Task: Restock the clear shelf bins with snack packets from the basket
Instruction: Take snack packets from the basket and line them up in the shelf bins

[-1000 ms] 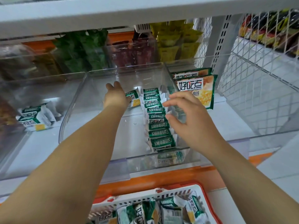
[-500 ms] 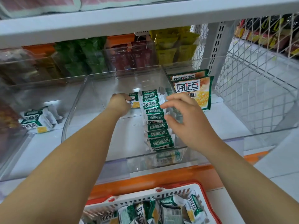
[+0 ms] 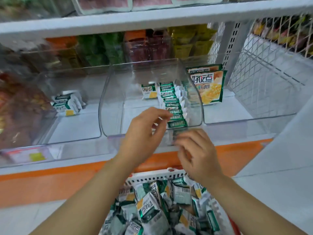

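Faces a white shelf [image 3: 152, 19] lined with clear bins. Holds the left hand [image 3: 144, 133] over the low front wall of the middle bin [image 3: 108, 99], fingers loosely curled, thumb apart from them, fingertips right at the near end of a row of green packets [image 3: 171, 102]; grips nothing that shows. Holds the right hand [image 3: 198, 155] lower and further right, just in front of the same front wall, fingers loosely curled and blurred, with nothing seen between them; cannot tell whether the fingertips touch the plastic.

Sees the row standing on edge along the bin's right side, running front to back, and a single packet [image 3: 148, 90] upright beside it at the back, label facing out. Has a white basket [image 3: 152, 178] with a red-orange rim below both wrists, heaped with loose snack packets [image 3: 149, 211] in the same green and white. Sees a few more such packets [image 3: 65, 102] lying together in the left bin [image 3: 71, 133], well back from its front. Sees larger green-edged bags [image 3: 210, 89] standing upright in the right bin [image 3: 245, 118], near its left wall.

Makes out a second line of bins behind, holding green packs [image 3: 105, 48], dark red ones and yellow ones, all blurred. Looks past white wire mesh [image 3: 264, 78] at the right and an orange band [image 3: 50, 184] under the shelf's front edge.
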